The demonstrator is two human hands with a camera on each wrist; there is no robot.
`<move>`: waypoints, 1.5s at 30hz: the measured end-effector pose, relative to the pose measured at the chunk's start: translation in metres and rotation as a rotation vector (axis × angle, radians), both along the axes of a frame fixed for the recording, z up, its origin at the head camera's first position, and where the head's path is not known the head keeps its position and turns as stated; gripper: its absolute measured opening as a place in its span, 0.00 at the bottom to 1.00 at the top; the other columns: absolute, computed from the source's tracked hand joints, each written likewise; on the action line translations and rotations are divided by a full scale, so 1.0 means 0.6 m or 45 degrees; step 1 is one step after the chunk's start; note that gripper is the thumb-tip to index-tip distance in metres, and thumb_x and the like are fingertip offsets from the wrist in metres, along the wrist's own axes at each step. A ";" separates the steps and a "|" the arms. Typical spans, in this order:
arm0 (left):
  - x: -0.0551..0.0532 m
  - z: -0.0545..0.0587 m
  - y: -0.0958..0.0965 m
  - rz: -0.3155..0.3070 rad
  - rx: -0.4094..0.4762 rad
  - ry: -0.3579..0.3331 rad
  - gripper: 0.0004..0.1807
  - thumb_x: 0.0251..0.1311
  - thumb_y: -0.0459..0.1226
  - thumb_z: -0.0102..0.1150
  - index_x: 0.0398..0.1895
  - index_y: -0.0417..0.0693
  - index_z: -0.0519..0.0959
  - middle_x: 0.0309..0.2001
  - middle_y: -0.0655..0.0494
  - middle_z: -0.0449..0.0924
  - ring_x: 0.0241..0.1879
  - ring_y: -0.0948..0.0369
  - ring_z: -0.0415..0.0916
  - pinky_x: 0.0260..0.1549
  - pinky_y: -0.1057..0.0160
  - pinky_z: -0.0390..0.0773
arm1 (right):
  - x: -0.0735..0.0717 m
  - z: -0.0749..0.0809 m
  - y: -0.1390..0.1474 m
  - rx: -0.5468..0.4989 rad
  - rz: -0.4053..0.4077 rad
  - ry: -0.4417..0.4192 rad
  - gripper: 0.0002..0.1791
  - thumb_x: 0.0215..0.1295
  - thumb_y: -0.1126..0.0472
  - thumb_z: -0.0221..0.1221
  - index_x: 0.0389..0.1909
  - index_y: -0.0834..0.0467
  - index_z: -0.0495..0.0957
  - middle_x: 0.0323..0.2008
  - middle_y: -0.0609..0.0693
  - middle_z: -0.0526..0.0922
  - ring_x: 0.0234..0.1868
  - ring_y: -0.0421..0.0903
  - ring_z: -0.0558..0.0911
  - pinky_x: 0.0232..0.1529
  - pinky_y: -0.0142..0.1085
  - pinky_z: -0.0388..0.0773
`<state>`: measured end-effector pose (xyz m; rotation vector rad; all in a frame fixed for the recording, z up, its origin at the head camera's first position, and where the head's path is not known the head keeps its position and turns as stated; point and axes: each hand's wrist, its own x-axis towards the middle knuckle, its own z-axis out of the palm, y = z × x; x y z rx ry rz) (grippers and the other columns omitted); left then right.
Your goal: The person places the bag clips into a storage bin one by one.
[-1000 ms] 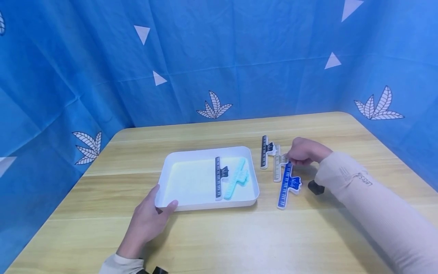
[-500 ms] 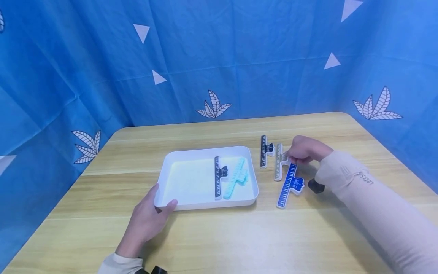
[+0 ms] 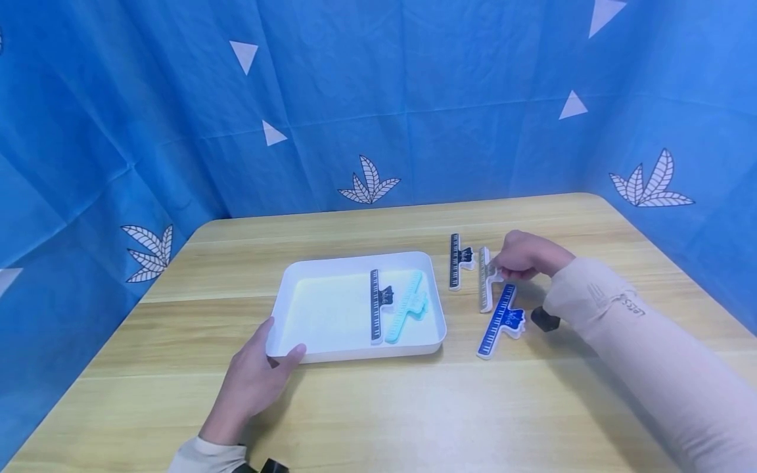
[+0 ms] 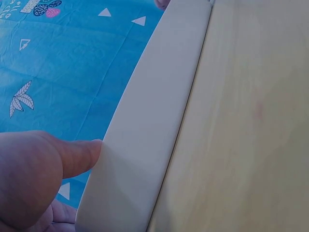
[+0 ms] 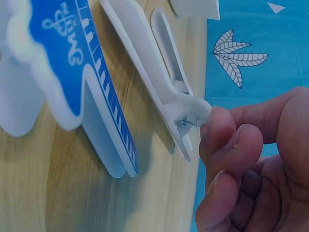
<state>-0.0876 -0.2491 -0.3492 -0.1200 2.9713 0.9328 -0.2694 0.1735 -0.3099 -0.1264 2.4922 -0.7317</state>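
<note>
My right hand (image 3: 527, 255) pinches the handle of a grey-faced, piano-patterned clip (image 3: 486, 282) between thumb and fingers, right of the tray. In the right wrist view this clip (image 5: 145, 63) shows its white sides and spring, tipped on edge. Just below it on the table lies a blue piano-patterned clip (image 3: 499, 323), apart from the hand. My left hand (image 3: 257, 381) holds the near left corner of a white tray (image 3: 367, 353). In the left wrist view the thumb (image 4: 79, 157) rests against the tray's rim; the other fingers are mostly hidden.
Inside the tray lie a black clip (image 3: 376, 307) and a turquoise clip (image 3: 407, 307), side by side toward its right end. Another black clip (image 3: 455, 263) lies between the tray and the right hand. A blue curtain (image 3: 378, 98) hangs behind the wooden table (image 3: 414, 414).
The grey clip has shifted slightly right and tipped in my right hand's pinch, coming away from the blue clip. The blue clip has turned a little. My left hand stays on the tray.
</note>
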 end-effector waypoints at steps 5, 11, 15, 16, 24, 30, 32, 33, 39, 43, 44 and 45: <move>0.001 0.001 0.001 -0.003 0.002 -0.005 0.50 0.66 0.57 0.53 0.73 0.29 0.46 0.63 0.27 0.64 0.56 0.41 0.69 0.55 0.39 0.68 | 0.001 0.001 0.001 -0.001 -0.011 0.011 0.17 0.70 0.60 0.50 0.23 0.61 0.78 0.16 0.46 0.73 0.16 0.38 0.68 0.21 0.28 0.67; 0.001 0.002 0.001 -0.004 0.000 -0.005 0.50 0.66 0.57 0.53 0.73 0.29 0.46 0.61 0.28 0.66 0.54 0.42 0.70 0.53 0.40 0.70 | 0.001 0.002 0.004 -0.018 -0.023 0.016 0.16 0.69 0.61 0.50 0.24 0.63 0.78 0.16 0.46 0.74 0.16 0.37 0.68 0.21 0.28 0.67; 0.000 0.003 0.002 -0.006 0.002 -0.001 0.49 0.66 0.56 0.53 0.74 0.30 0.46 0.62 0.28 0.65 0.56 0.42 0.70 0.54 0.39 0.69 | 0.003 0.005 0.003 -0.026 -0.024 0.024 0.15 0.69 0.61 0.50 0.25 0.63 0.78 0.16 0.46 0.74 0.15 0.37 0.67 0.21 0.27 0.67; 0.000 0.004 0.002 -0.004 0.002 0.001 0.48 0.66 0.55 0.53 0.74 0.30 0.47 0.61 0.28 0.66 0.55 0.42 0.70 0.54 0.40 0.69 | 0.004 0.006 0.003 -0.029 -0.023 0.026 0.16 0.69 0.61 0.50 0.24 0.63 0.78 0.16 0.46 0.73 0.15 0.37 0.67 0.21 0.27 0.67; 0.000 0.003 0.000 0.019 0.002 0.020 0.43 0.67 0.49 0.54 0.73 0.31 0.50 0.54 0.35 0.73 0.49 0.47 0.73 0.52 0.43 0.70 | 0.006 0.012 0.000 -0.033 -0.015 0.044 0.17 0.70 0.60 0.50 0.22 0.62 0.78 0.15 0.45 0.72 0.15 0.37 0.68 0.21 0.28 0.68; 0.000 0.003 0.002 0.023 0.037 0.004 0.41 0.67 0.43 0.53 0.73 0.30 0.48 0.65 0.27 0.62 0.61 0.38 0.64 0.60 0.39 0.62 | 0.005 0.013 0.000 -0.035 -0.010 0.040 0.17 0.69 0.60 0.50 0.22 0.62 0.78 0.15 0.45 0.72 0.15 0.37 0.67 0.21 0.28 0.68; -0.001 0.003 0.002 0.021 0.033 -0.005 0.40 0.67 0.42 0.52 0.73 0.29 0.47 0.68 0.27 0.55 0.66 0.35 0.57 0.63 0.38 0.58 | 0.006 0.014 0.000 -0.043 -0.006 0.035 0.17 0.69 0.60 0.50 0.22 0.62 0.78 0.14 0.45 0.72 0.15 0.37 0.66 0.21 0.28 0.67; -0.002 0.003 0.001 0.020 0.027 -0.008 0.40 0.67 0.41 0.51 0.73 0.29 0.46 0.69 0.27 0.53 0.67 0.34 0.54 0.63 0.38 0.56 | 0.006 0.015 -0.001 -0.047 -0.004 0.033 0.17 0.69 0.60 0.50 0.22 0.62 0.78 0.14 0.45 0.72 0.15 0.37 0.66 0.21 0.27 0.67; -0.002 0.002 0.002 0.036 0.021 -0.013 0.39 0.67 0.39 0.49 0.74 0.29 0.46 0.70 0.28 0.51 0.68 0.34 0.51 0.64 0.39 0.55 | 0.009 0.021 -0.006 -0.064 0.005 0.042 0.17 0.70 0.60 0.50 0.23 0.63 0.78 0.15 0.46 0.72 0.15 0.37 0.67 0.21 0.27 0.67; -0.003 0.003 0.003 0.046 0.023 -0.022 0.39 0.67 0.40 0.50 0.74 0.30 0.46 0.70 0.28 0.52 0.68 0.34 0.52 0.63 0.38 0.55 | 0.013 0.025 -0.010 -0.067 0.000 0.053 0.17 0.70 0.60 0.50 0.24 0.63 0.79 0.16 0.46 0.73 0.15 0.37 0.67 0.21 0.27 0.67; -0.003 0.004 0.004 0.045 0.021 -0.023 0.39 0.67 0.40 0.50 0.74 0.30 0.46 0.70 0.28 0.52 0.68 0.34 0.52 0.63 0.38 0.56 | 0.013 0.026 -0.011 -0.068 0.000 0.053 0.17 0.70 0.60 0.50 0.24 0.63 0.79 0.16 0.46 0.73 0.15 0.37 0.67 0.21 0.27 0.67; -0.003 0.004 0.004 0.043 0.017 -0.023 0.40 0.68 0.41 0.50 0.74 0.30 0.46 0.70 0.28 0.52 0.68 0.34 0.52 0.63 0.38 0.55 | 0.014 0.027 -0.011 -0.072 0.000 0.054 0.17 0.70 0.60 0.51 0.24 0.63 0.79 0.16 0.46 0.73 0.15 0.37 0.67 0.21 0.27 0.67</move>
